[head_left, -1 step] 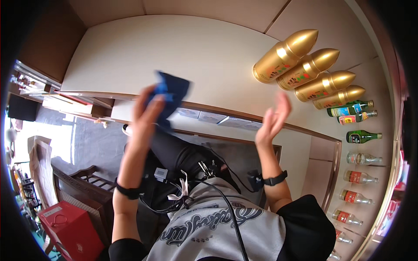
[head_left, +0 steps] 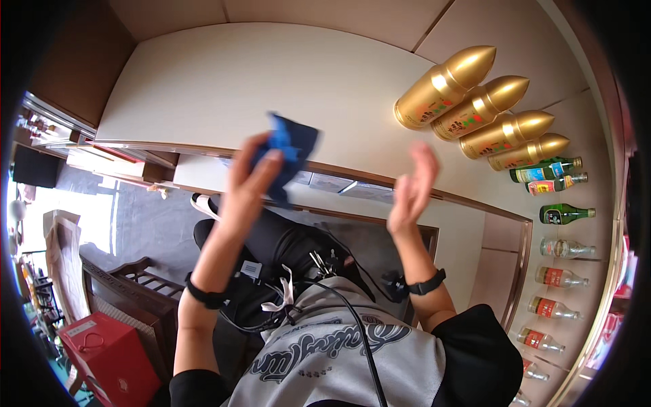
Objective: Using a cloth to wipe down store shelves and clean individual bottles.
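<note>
Our left grip (head_left: 245,186), left of the frame's centre, has thumb and fingers closed on a blue cloth (head_left: 298,139), pinching it along its left side. The cloth lies to the right of those fingers and partly above them; its long axis runs roughly from top to bottom of the frame, with a pointed corner at the top and a loose end hanging below. Its edges blur, and we cannot tell whether any of it touches the pale surface (head_left: 271,74) that spreads across the upper middle.

Our right grip (head_left: 411,197), right of centre, is empty, its fingers loosely bent and apart from everything, their tips blurred. It sits well apart from the cloth, across a gap to the right, so the left hand is clearly the nearer one. The right hand's nearest neighbours are four gold bullet-shaped bottles (head_left: 444,88), side by side in the upper right, their pointed tops aimed at that corner. Beyond them, we see green bottles (head_left: 567,214) and then clear bottles with red labels (head_left: 557,277) running down the right side of the frame. Farther out, a red box (head_left: 108,356) occupies the lower left, beside dark carved wooden furniture (head_left: 135,298).
</note>
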Demonstrator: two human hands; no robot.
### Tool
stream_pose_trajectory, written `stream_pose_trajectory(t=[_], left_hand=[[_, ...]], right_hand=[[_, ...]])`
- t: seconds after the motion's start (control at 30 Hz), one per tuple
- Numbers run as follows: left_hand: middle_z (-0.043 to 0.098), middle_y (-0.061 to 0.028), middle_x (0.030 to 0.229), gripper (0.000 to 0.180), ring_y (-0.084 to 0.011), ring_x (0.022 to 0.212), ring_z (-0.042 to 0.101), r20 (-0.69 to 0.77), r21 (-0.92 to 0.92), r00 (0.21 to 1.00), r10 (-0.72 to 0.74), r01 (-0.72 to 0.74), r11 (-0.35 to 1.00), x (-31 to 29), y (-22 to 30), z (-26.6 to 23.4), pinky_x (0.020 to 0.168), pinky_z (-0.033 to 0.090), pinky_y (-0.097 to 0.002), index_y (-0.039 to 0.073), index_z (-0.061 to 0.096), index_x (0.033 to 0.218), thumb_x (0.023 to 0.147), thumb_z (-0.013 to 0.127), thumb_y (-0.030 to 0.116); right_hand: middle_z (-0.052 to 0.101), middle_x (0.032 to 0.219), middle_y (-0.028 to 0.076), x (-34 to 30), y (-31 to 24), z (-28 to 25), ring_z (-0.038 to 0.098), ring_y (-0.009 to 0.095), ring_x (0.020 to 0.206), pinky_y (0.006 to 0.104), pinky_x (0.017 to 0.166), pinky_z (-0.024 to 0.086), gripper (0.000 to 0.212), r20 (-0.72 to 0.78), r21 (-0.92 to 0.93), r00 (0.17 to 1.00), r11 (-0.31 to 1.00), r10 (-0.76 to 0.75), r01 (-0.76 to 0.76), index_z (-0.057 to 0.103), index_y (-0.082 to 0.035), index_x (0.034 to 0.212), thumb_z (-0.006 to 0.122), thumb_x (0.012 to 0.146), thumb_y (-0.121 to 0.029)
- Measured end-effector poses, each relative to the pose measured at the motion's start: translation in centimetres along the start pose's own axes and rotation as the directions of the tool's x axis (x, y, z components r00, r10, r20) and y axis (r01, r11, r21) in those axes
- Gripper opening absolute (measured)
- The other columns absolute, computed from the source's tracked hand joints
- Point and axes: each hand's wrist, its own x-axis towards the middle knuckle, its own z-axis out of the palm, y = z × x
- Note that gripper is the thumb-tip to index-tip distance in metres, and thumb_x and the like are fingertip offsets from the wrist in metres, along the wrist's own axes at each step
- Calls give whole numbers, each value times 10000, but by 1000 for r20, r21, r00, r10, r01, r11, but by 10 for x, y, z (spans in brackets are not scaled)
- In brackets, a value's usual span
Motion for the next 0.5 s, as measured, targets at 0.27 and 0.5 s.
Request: stream_pose_trajectory(t=[0.27, 0.5], left_hand=[[98, -129, 1504, 854, -278, 1381, 132, 693, -392, 714, -100, 490, 779, -34, -18, 47, 1077, 188, -531, 163, 16, 1463, 859, 410, 620], [427, -207, 1338, 642, -322, 1271, 384, 432, -295, 901, -36, 178, 939, -19, 2, -24, 1034, 328, -455, -33, 328, 1349, 936, 375, 456]], right_hand=[[478, 1265, 148, -9, -55, 13, 454, 226, 1169, 339, 1005, 329, 437, 120, 285, 926, 881, 358, -377, 451, 15, 1253, 588, 872, -150], [528, 1167, 117, 19, 22, -69, 468, 213, 1113, 342, 971, 347, 388, -105, -198, 963, 943, 249, -266, 470, 0, 1237, 549, 901, -176]])
